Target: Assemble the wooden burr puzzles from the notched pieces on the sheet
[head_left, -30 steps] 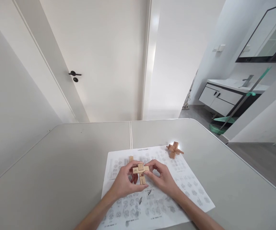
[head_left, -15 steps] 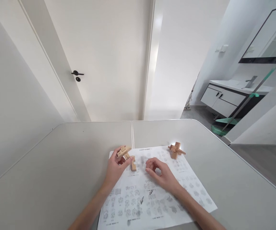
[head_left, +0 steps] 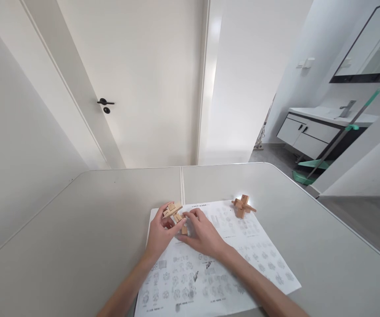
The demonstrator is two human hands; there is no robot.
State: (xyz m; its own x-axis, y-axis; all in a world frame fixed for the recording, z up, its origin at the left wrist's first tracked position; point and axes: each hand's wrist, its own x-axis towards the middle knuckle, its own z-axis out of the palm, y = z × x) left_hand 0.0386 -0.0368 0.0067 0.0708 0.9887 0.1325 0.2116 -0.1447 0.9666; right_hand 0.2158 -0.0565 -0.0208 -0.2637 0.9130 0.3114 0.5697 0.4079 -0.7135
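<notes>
A pale grey table [head_left: 94, 211] stands before a white door [head_left: 143, 88]; off to the right I see a washstand [head_left: 308, 134] and a green dustpan [head_left: 304, 178]. A printed sheet [head_left: 216, 279] lies on the table, a reddish wooden cross [head_left: 242, 206] at its far right corner. Over the sheet's far left part, the left hand [head_left: 160, 231] grips the joined wooden pieces [head_left: 173, 210]. The right hand [head_left: 203, 233], apart a moment ago, now reaches around the loose block [head_left: 184, 230]; whether it grips, I can't tell.

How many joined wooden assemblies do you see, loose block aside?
2: a pale assembly in the left hand, and a darker assembly at the far right corner of the printed sheet. The hands could hide other pieces.
</notes>
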